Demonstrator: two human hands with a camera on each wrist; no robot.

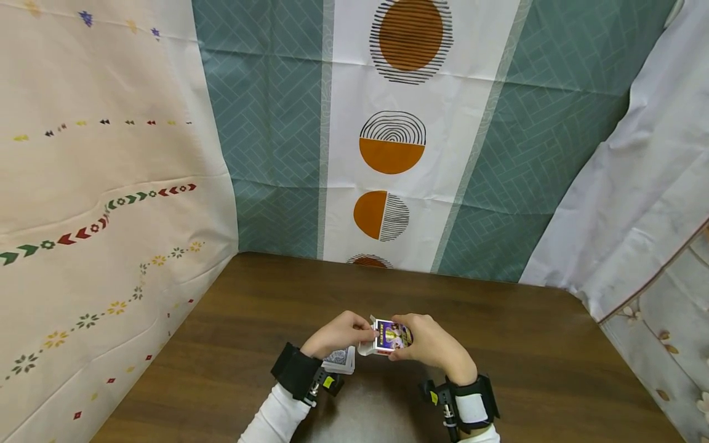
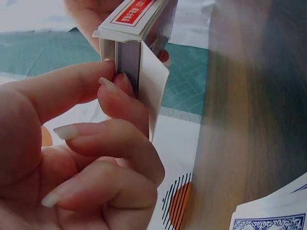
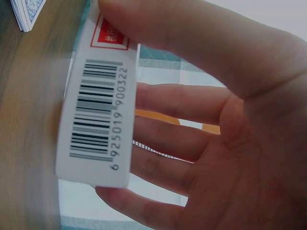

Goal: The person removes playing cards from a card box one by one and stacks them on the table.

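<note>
A small playing-card box [image 1: 393,335] with a purple and yellow face is held over the table, its end flaps open towards the left. My right hand [image 1: 426,344] grips it between the thumb and the fingers. In the right wrist view the box's barcode side [image 3: 96,115] faces the camera. At the open end, my left hand [image 1: 340,335] pinches the edge of the cards [image 2: 128,62] inside the box with thumb and index finger. Its other fingers are curled. Below the left hand, a pile of blue-backed playing cards [image 1: 342,362] lies on the table, partly hidden by the wrist.
The brown wooden table [image 1: 532,344] stretches under both hands. A teal and white curtain [image 1: 277,154] hangs along its back edge. Patterned cloth [image 1: 111,203] stands at the left and white cloth [image 1: 626,203] at the right. Both wrists wear black straps with cameras.
</note>
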